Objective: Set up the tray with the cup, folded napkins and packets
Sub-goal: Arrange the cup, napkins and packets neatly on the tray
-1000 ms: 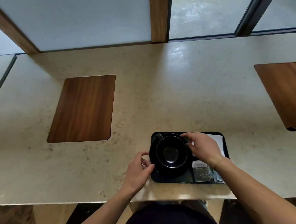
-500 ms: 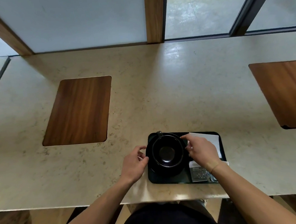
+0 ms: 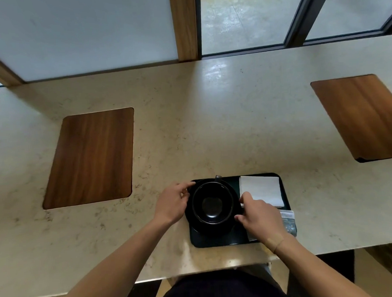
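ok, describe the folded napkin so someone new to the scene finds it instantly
Start at the dark tray near the front edge of the beige counter. On its left sits a black cup on a saucer; the folded napkin lies flat in the far right part, beyond the packets. It is the only plain white square there.

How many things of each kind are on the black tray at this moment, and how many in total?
Cup: 1
Saucer: 1
Folded white napkin: 1 stack visible; layers cannot be counted
Packets: at least 1; the right hand hides part
Total on the tray: at least 4
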Available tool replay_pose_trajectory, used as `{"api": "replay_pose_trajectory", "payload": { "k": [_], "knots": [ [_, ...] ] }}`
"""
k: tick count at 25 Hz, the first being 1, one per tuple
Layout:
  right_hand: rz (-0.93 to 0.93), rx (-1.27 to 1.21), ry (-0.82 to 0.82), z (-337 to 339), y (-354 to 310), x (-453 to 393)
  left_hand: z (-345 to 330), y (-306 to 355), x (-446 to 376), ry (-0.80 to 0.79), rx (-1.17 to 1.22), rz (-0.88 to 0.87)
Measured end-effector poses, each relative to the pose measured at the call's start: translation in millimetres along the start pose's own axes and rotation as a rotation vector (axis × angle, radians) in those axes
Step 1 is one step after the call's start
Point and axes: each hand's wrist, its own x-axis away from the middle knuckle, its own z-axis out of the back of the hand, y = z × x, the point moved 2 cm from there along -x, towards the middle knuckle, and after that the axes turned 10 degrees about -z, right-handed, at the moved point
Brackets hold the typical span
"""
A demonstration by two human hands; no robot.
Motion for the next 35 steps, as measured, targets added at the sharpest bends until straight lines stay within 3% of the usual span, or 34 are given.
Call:
{"api": "replay_pose_trajectory", "payload": {
  "k": [5,10,18,35],
  "knots": [
    [0.006,-0.024,0.006,2.0,4.5,2.0,-1.2,-1.9,0.7,0.002,-0.073,-0.038],
    [0.063,-0.142,0.088,21.5,-0.3,-22.6,-16.4,-8.1,49.8,0.090,0.057,0.074],
    [0.100,-0.151,-0.074,27.6,-15.9,-61.0,-32.1,4.9,76.0,0.173,0.204,0.152],
    [-0.042,-0.164,-0.196,7.9,-0.5,-9.6,-5.1,-3.3,8.5,-0.081,0.050,0.029]
  ]
}}
